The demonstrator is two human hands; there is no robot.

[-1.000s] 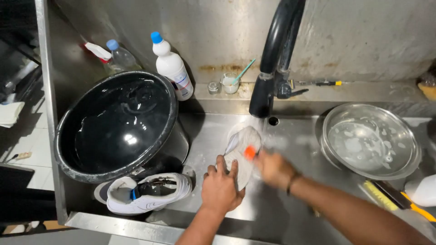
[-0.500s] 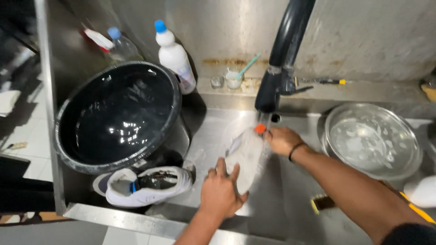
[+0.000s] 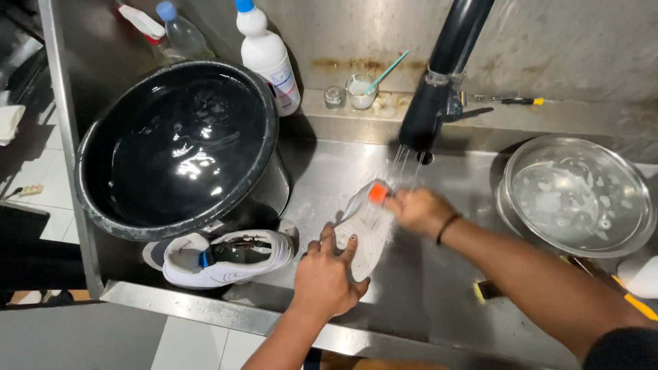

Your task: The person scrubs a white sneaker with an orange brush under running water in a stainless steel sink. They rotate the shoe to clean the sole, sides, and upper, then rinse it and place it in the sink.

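Steel sink (image 3: 322,171), white shoe (image 3: 365,229) between left hand (image 3: 325,277) and right hand (image 3: 418,209).

Overhead light glares off the black basin's (image 3: 179,147) water; corners dim, hands slightly motion-blurred.

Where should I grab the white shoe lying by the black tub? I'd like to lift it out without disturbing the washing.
Probably the heel end of the white shoe, coming from the front edge of the sink. It lies on its side with its opening showing, the black tub crowds it from behind, and the left hand works off its toe.
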